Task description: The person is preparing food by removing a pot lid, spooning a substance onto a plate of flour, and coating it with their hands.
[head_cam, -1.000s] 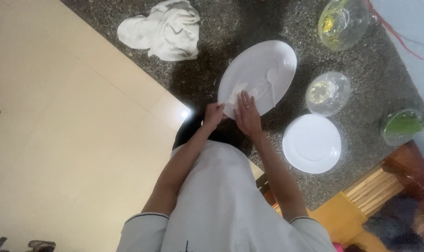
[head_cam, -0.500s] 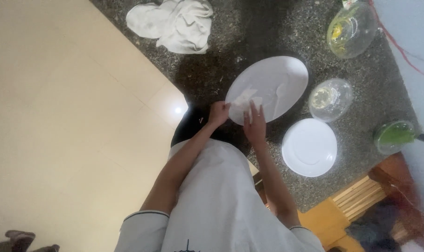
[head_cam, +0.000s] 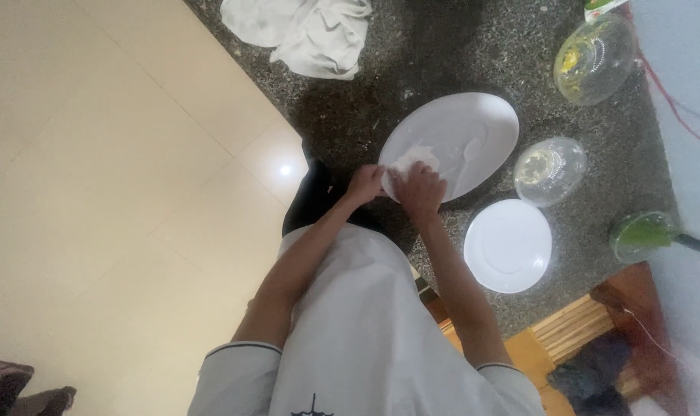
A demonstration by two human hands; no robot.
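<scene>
Both hands meet at the near rim of a large white oval platter (head_cam: 461, 139) that lies on the dark speckled stone counter (head_cam: 411, 54), close to the counter's edge where it drops to the cream tiled floor (head_cam: 111, 192). The left hand (head_cam: 365, 185) curls its fingers over the platter's rim and pinches it. The right hand (head_cam: 421, 189) is cupped over a small white wad (head_cam: 413, 158), cloth or paper, pressed flat against the platter's surface; the fingers are bent down on it, grasping it. The 2 hands sit just beside each other, nearly touching.

Around the platter stand 4 other dishes. A small clear glass bowl (head_cam: 550, 169) sits just beside the platter's far-right rim. A round white plate (head_cam: 508, 245) lies near the person's right forearm, close to the counter's near edge. A larger clear glass bowl (head_cam: 595, 60) with yellow-green scraps inside stands toward the counter's far corner by the blue wall. A green cup-like vessel (head_cam: 641, 235) with a dark handle stands at the counter's right edge. A crumpled white cloth (head_cam: 303, 31) lies well apart on the counter, along the floor-side edge. Nothing lies between the hands and the platter.
</scene>
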